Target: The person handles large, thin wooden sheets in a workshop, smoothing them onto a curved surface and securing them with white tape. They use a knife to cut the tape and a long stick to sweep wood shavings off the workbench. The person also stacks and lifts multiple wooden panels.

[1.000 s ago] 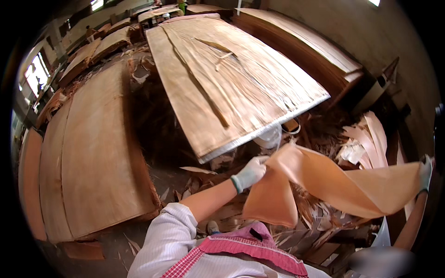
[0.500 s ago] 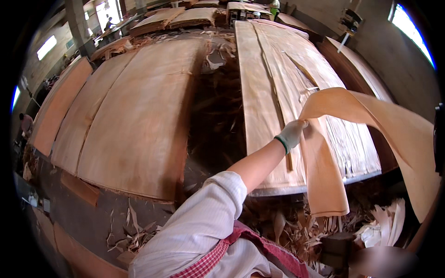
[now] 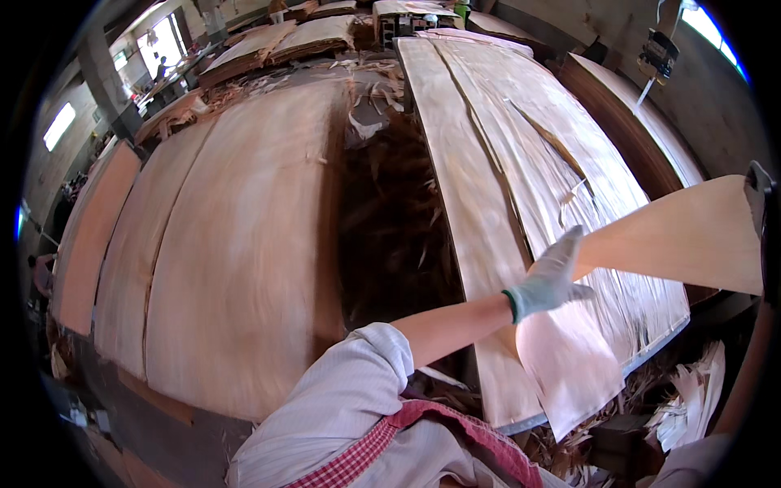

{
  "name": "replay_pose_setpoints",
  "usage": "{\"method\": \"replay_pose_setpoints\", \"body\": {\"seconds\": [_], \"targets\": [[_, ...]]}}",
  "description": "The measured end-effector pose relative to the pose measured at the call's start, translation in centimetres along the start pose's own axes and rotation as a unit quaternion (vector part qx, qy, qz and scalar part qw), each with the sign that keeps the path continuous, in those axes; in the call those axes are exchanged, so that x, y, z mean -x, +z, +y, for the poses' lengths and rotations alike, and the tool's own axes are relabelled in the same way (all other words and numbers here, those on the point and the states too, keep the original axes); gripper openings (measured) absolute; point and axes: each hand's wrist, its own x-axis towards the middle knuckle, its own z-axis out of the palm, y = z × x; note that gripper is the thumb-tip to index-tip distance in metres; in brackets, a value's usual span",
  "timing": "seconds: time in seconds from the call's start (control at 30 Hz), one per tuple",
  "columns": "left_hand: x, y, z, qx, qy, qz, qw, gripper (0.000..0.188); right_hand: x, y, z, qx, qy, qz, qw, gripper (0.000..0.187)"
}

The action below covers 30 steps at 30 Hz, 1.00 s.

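My left hand (image 3: 553, 281), in a pale glove with a green cuff, reaches over the right-hand veneer stack (image 3: 455, 163). Its fingers are stretched out with the thumb apart, against a long strip of thin wood veneer (image 3: 675, 236). Part of the strip lies below the hand, over the stack's near edge; the rest rises to the right rim of the picture. There my right hand (image 3: 761, 183) shows only as a dark shape at the strip's far end, seemingly gripping it. The right forearm is mostly cut off by the rim.
Another broad veneer stack (image 3: 244, 244) stands to the left, past a dark gap strewn with scraps. Torn veneer scraps (image 3: 691, 394) lie at the lower right. A tall stack (image 3: 626, 114) runs along the right wall; more stacks (image 3: 317, 37) stand at the back.
My left hand has loosened from a closed grip to outstretched fingers and moved slightly right and lower. The arched strip is now drawn flatter, its hanging end lying across the stack. The view has shifted.
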Motion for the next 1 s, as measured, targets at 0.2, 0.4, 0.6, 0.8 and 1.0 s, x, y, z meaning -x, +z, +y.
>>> {"method": "replay_pose_setpoints", "body": {"seconds": [0.2,0.4,0.6,0.8,1.0], "targets": [[-9.1,-2.1,3.0,-0.084,0.065,-0.022,0.994,0.111,-8.8,5.4,-5.3,-0.025,-0.186,0.132,0.973,0.031],[-18.2,-1.1,1.1,0.006,0.092,0.172,0.981,0.102,-13.2,1.8,-10.9,0.090,-0.197,0.069,0.974,0.024],[-28.7,-3.0,-1.0,0.219,0.159,0.175,0.947,0.050,-11.5,-1.6,-21.0,0.226,-0.065,0.159,0.959,0.016],[-37.7,-5.7,-10.8,0.479,0.083,0.052,0.872,0.007,-12.3,4.7,-17.6,0.304,-0.255,0.251,0.883,0.038],[-41.0,-12.2,-31.6,0.242,0.139,0.001,0.960,0.025,-11.0,18.6,-18.1,-0.005,0.042,0.311,0.949,0.017]]}}
